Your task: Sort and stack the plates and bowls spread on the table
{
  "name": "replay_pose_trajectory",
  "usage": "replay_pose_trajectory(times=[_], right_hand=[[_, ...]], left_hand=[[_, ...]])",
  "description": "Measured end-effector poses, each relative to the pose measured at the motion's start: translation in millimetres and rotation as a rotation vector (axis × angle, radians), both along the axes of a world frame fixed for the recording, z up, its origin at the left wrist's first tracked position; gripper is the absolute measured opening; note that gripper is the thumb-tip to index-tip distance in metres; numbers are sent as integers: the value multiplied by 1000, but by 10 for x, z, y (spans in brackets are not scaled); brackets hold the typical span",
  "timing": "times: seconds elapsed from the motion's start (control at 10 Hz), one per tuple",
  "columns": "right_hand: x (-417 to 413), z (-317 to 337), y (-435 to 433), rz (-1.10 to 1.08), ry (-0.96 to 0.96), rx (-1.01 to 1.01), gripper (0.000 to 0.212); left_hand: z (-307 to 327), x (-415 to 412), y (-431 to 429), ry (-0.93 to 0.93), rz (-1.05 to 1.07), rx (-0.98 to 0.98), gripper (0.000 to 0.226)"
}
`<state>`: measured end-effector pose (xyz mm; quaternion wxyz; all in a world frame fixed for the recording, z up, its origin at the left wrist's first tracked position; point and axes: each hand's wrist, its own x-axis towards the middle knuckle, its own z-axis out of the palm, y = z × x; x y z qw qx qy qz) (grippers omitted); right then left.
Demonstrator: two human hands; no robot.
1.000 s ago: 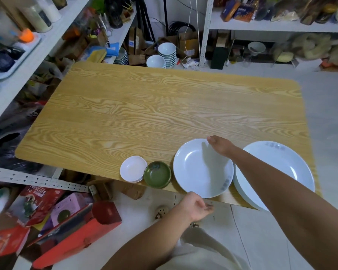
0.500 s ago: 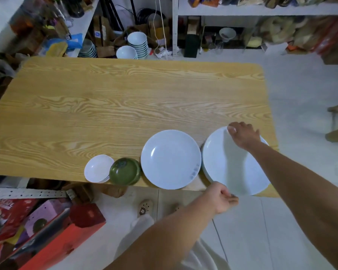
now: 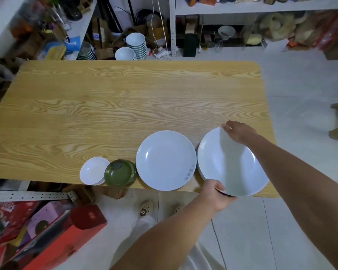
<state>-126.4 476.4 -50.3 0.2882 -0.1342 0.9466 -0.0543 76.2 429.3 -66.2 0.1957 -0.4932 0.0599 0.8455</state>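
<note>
Four piles line the near edge of the wooden table (image 3: 125, 106). From left: small white saucers (image 3: 93, 170), green bowls (image 3: 119, 172), a medium white plate (image 3: 165, 159) with grey lettering, and a stack of large white plates (image 3: 232, 168) at the near right corner, overhanging the edge. My left hand (image 3: 216, 193) grips the near rim of the large plates. My right hand (image 3: 236, 131) holds their far rim. Both hands are on that stack.
Shelves crowded with goods stand behind and to the left of the table. Stacked white bowls (image 3: 136, 44) sit on the floor beyond the far edge. Red boxes (image 3: 47, 236) lie on the floor at the near left. White tiled floor runs along the right side.
My right hand left the medium plate and went to the large plates' far rim. My left hand rose from below the table edge and took their near rim. The view swung right.
</note>
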Motion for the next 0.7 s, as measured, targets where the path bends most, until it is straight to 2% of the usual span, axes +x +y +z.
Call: replay_pose_trajectory(times=[0.1,0.2,0.3,0.4,0.5,0.6,0.7], right_hand=[[-1,-34,42,3,-23,-31,50],[0,-55,210,-54,-40,-130,50],[153,-6,472,-215,12,-331,46],[415,29,727,-618,17,-586,36],[705,100,848,-1113,-80,-769,28],[1097,133,854,-1460,-191,-865,13],[1472,43,801,-1660,-349,-843,38]], left_hand=[[3,24,-66,58,-156,-42,37],[-11,114,-311,83,-558,-208,21],[-143,352,-712,83,-769,-350,25],[-248,657,-1126,47,-638,-354,41],[-205,908,-1448,-29,-354,-299,61],[-86,999,-1640,-68,-82,-209,61],[69,910,-1696,-38,62,-186,55]])
